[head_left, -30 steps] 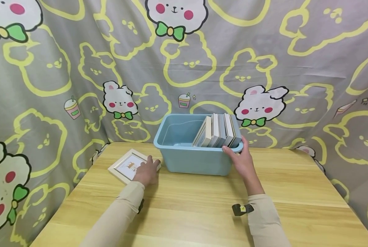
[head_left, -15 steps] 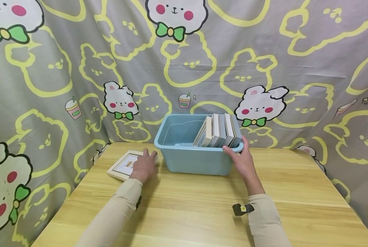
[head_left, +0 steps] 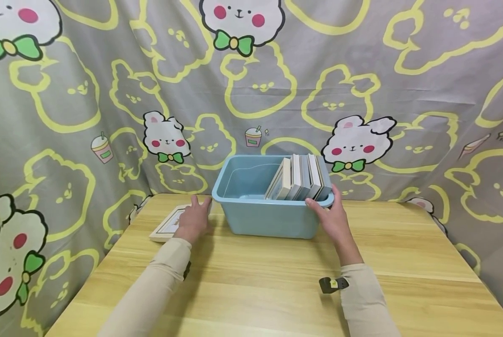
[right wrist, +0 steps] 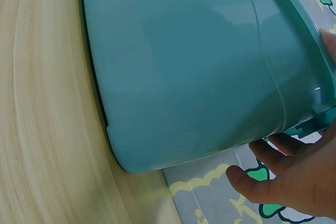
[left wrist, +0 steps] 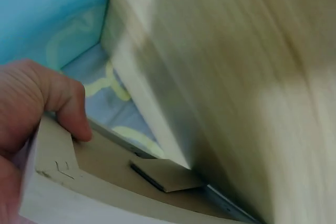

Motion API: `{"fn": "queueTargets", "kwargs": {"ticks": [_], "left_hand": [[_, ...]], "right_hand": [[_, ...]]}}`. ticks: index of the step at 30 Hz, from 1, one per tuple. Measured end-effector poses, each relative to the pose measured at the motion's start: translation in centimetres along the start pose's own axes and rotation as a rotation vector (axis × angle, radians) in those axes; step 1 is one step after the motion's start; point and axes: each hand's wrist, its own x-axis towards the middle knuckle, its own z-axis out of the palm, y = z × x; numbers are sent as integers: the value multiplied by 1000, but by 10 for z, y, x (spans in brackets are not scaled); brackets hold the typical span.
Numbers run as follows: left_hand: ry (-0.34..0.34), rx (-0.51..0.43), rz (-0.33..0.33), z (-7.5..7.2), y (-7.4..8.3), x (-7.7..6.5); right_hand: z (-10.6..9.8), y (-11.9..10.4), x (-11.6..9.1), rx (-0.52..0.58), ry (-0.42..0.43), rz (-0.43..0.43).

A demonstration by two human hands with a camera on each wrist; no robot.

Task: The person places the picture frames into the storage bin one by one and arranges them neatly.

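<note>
My left hand (head_left: 192,219) grips the right side of a light wooden picture frame (head_left: 164,226) left of the bin. In the left wrist view the frame's backing board (left wrist: 115,163) and stand flap (left wrist: 164,174) show, and the frame is tilted with that side off the table. A finger of the left hand (left wrist: 31,103) curls over its edge onto the back. My right hand (head_left: 332,219) holds the right end of the rim of a blue plastic bin (head_left: 272,219), thumb on top. Beneath the rim, the right hand's fingers (right wrist: 257,186) are bent.
Several picture frames (head_left: 304,178) stand on edge in the right half of the bin, the leftmost one leaning. The bin rests on a wooden table (head_left: 260,285). Behind the table hangs a grey curtain (head_left: 260,93) with bunny prints.
My left hand has drawn back slightly left and raised the picture frame's right side, so the frame has gone from nearly flat to tilted. The right hand stays on the bin rim.
</note>
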Motion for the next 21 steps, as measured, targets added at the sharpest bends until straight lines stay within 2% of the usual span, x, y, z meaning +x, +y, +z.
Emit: {"fn": "queueTargets", "kwargs": {"ticks": [10, 17, 21], "left_hand": [[18, 10, 30, -9, 0, 0], [6, 54, 119, -12, -5, -2], [-24, 73, 141, -16, -8, -1]], "right_hand": [[0, 0, 0, 5, -3, -4], [1, 1, 1, 12, -1, -8], [1, 1, 0, 6, 1, -5]]}}
